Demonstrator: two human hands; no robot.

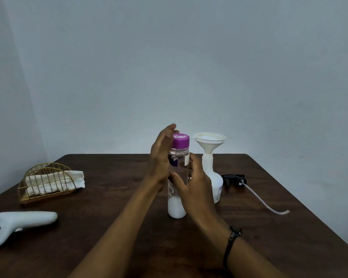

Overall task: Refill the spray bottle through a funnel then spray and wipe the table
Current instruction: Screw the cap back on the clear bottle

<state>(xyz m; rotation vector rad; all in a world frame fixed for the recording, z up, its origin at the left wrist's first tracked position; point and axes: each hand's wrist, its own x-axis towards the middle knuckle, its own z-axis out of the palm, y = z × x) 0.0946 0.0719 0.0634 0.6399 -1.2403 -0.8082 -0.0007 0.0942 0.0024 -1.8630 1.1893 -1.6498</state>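
Observation:
A clear bottle (179,163) with a purple cap (180,140) stands upright on the dark wooden table (113,197), a little white liquid at its bottom. My right hand (193,187) wraps around its middle. My left hand (161,157) rests flat against its left side by the cap, fingers straight. Just right of it stands the white spray bottle (214,181) with a white funnel (209,140) in its neck. Its black spray head (232,178) with a long tube (263,201) lies on the table to the right.
A gold wire holder (45,182) with white napkins sits at the left. A white game controller (18,223) lies near the front left edge. A pale wall stands behind the table's far edge.

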